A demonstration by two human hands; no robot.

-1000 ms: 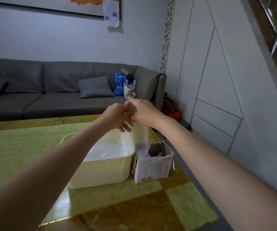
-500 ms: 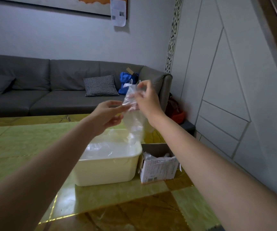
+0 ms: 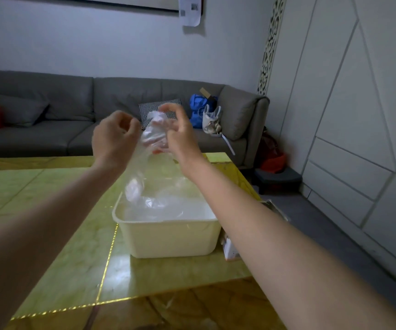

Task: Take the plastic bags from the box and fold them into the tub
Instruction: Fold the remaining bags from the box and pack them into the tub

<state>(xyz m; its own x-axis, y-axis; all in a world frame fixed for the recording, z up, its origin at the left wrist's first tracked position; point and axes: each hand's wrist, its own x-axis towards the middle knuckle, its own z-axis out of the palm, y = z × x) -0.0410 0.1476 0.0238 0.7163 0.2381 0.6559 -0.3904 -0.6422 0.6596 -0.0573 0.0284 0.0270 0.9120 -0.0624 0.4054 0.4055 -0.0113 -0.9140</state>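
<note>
A clear plastic bag (image 3: pixel 153 136) hangs in the air above the cream tub (image 3: pixel 168 236). My right hand (image 3: pixel 180 136) grips its bunched top with curled fingers. My left hand (image 3: pixel 114 136) is beside it with fingers curled, pinching the bag's left edge. The bag's lower end trails down into the tub, where more clear plastic (image 3: pixel 166 206) lies. The cardboard box (image 3: pixel 230 251) stands right of the tub, mostly hidden behind my right forearm.
The tub and box sit on a glossy yellow-green table (image 3: pixel 49 201) with gold seams. Behind it runs a grey sofa (image 3: pixel 56 120) with a checked cushion, a blue bag and a white bag. White panelled wall stands at the right.
Both hands rose from just over the box, lifting the bag out. They now hold it over the tub, a little apart. The camera came closer and the box slid behind my right arm.
</note>
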